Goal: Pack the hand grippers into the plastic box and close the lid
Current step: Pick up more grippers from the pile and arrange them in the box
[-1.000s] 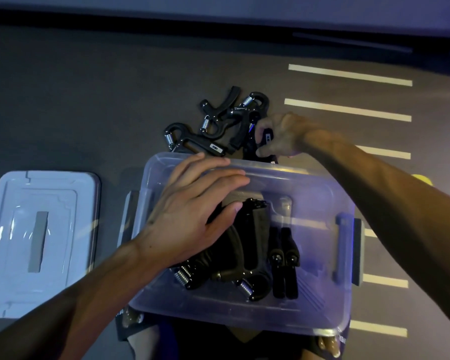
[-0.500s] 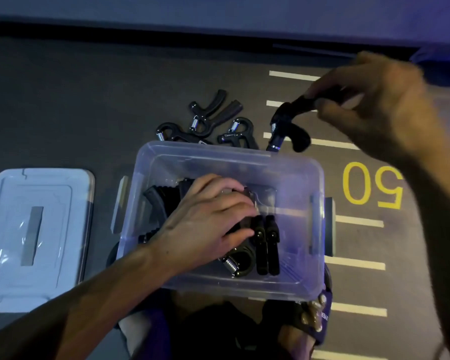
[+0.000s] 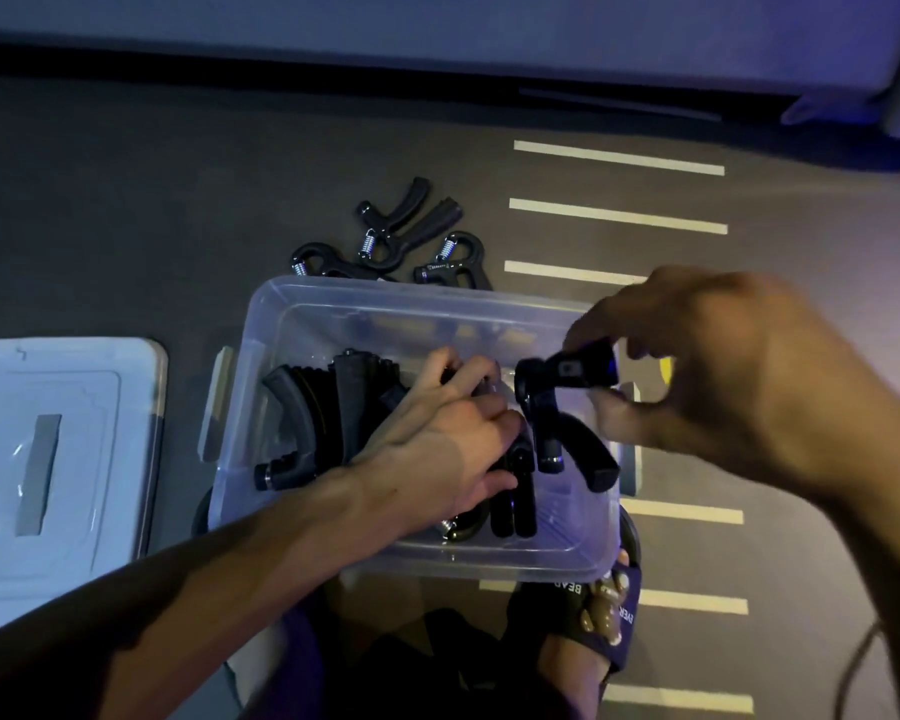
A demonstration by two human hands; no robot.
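Note:
A clear plastic box point(image 3: 302, 304) stands on the floor before me with several black hand grippers point(image 3: 302, 423) inside. My left hand point(image 3: 437, 449) reaches into the box and its curled fingers hold the grippers packed there. My right hand point(image 3: 718, 376) pinches one black hand gripper point(image 3: 557, 413) by its top, over the right side of the box, with the handles pointing down. Three more hand grippers point(image 3: 406, 241) lie on the floor just behind the box. The box's lid point(image 3: 58, 459) lies flat to the left.
The floor is dark grey with white stripes point(image 3: 619, 215) on the right. My sandalled foot point(image 3: 604, 610) sits under the box's near right corner. A wall base runs along the top of the view.
My right hand has come down from above the floor behind the box, bringing its hand gripper over the right side of the box. My left hand stays in the box.

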